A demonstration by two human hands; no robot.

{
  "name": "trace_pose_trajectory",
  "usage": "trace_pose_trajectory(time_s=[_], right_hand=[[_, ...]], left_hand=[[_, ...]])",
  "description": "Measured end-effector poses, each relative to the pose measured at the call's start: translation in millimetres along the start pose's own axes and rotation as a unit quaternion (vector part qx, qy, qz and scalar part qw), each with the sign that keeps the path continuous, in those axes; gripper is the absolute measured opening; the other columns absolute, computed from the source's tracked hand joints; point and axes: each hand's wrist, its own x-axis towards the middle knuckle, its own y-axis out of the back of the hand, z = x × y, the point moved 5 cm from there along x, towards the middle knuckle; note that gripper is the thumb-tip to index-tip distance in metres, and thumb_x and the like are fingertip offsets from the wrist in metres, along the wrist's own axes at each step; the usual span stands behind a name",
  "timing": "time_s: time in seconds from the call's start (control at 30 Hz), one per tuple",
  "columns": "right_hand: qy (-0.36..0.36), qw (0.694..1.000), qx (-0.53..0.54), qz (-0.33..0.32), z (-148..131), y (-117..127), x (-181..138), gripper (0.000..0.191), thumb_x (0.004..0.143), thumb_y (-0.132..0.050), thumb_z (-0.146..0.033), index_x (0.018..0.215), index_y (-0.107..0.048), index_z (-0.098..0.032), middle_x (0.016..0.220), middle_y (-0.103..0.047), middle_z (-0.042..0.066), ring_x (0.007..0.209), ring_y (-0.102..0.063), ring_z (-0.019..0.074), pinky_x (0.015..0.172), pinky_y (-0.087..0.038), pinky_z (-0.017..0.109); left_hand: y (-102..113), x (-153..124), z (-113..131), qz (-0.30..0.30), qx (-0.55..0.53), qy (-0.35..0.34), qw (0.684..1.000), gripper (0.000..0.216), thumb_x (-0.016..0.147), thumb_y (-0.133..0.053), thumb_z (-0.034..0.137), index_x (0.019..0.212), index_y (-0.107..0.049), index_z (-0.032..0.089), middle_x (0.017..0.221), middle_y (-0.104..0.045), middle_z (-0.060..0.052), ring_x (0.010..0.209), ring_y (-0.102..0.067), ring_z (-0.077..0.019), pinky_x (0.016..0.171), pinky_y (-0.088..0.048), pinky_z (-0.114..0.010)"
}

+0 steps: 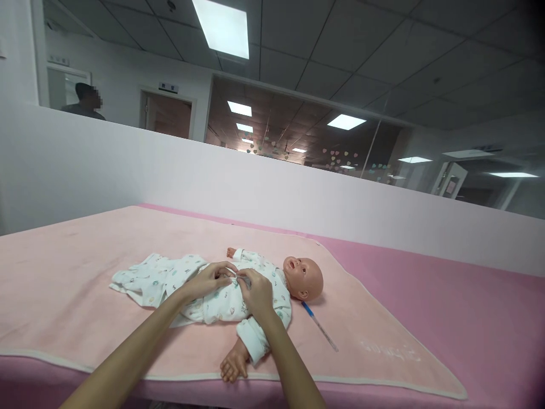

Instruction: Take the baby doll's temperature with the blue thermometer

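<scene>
Head view, from the left: patterned white trousers [147, 278] lie on the peach blanket [63, 272], their upper part meeting the patterned top [219, 309] on the doll [312, 279], which lies face up mid-scene with its head to the right. The left hand [217, 276] comes in low over the top's front, thumb and finger closed in a pinch; what they grip seems to be a thin white strip [235, 276], probably a tie. Just right of it, the right hand [256, 288] appears to pinch the same strip, fingertips almost meeting the left ones. Good handling here likely means an even, gentle pull from both sides, close to the cloth, so the front lies flat without bunching. The right forearm crosses the doll's near sleeve [252, 339], so light pressure there would avoid dragging it. Farther right, a blue-ended stick [319, 325] lies near the head, well apart from both hands.
</scene>
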Motion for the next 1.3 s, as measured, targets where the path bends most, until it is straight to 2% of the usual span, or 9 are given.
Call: trace_pose_trajectory(time_s=[0.5, 0.97, 1.2, 1.3], right_hand=[[-0.009, 1.0, 0.02, 0.005, 2, 0, 0, 0.012, 0.078, -0.048, -0.02, 0.08, -0.059, -0.026, 0.08, -0.065, -0.004, 0.075, -0.058, 0.0123, 0.068, -0.039, 0.021], [0.0, 1.0, 0.01, 0.015, -2, 3, -1, 0.016, 0.075, -0.047, -0.018, 0.084, -0.058, -0.024, 0.082, -0.064, -0.003, 0.077, -0.058, 0.0122, 0.069, -0.039, 0.021], [0.005, 1.0, 0.012, 0.005, -4, 3, -2, 0.019, 0.071, -0.051, -0.018, 0.087, -0.058, -0.026, 0.085, -0.064, -0.004, 0.079, -0.058, 0.0129, 0.071, -0.039, 0.022], [0.004, 1.0, 0.008, 0.002, -2, 2, -2, 0.019, 0.072, -0.049, -0.018, 0.087, -0.058, -0.026, 0.084, -0.064, -0.004, 0.079, -0.058, 0.0128, 0.071, -0.039, 0.022]], left_hand=[[-1, 1, 2, -0.004, -0.029, -0.007, 1.0, 0.028, 0.072, -0.055, 0.032, 0.096, -0.054, 0.017, 0.08, -0.059, -0.001, 0.075, -0.05, -0.0128, 0.065, -0.037, -0.023], [-1, -1, 10, 0.028, -0.029, 0.029, 0.999, 0.032, 0.068, -0.054, 0.028, 0.098, -0.054, 0.015, 0.081, -0.057, -0.002, 0.067, -0.048, -0.0109, 0.061, -0.036, -0.022], [0, 1, 8, 0.03, -0.005, 0.016, 0.999, 0.032, 0.067, -0.056, 0.027, 0.096, -0.056, 0.016, 0.078, -0.054, 0.001, 0.058, -0.038, -0.0075, 0.054, -0.03, -0.02], [-1, 0, 8, 0.026, -0.012, 0.019, 0.999, 0.032, 0.067, -0.056, 0.029, 0.096, -0.056, 0.015, 0.077, -0.056, 0.0, 0.06, -0.041, -0.0089, 0.056, -0.032, -0.021]])
